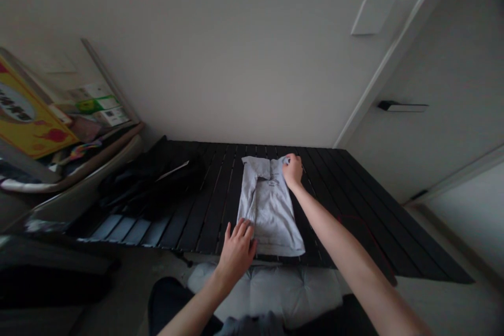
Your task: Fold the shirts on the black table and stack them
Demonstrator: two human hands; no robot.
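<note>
A light grey T-shirt lies on the black slatted table, its left side folded inward over the front. Small dark print shows near its upper middle. My left hand rests at the shirt's lower left edge with the fingers spread. At the upper right corner, the bent fingers of my right hand are closed on the fabric. The fingertips there are partly hidden.
The black slatted table stands against a pale wall. Dark clothing is heaped on its left part. A yellow box and small packages sit farther left. A grey tufted cushion is below the front edge; a door handle is at right.
</note>
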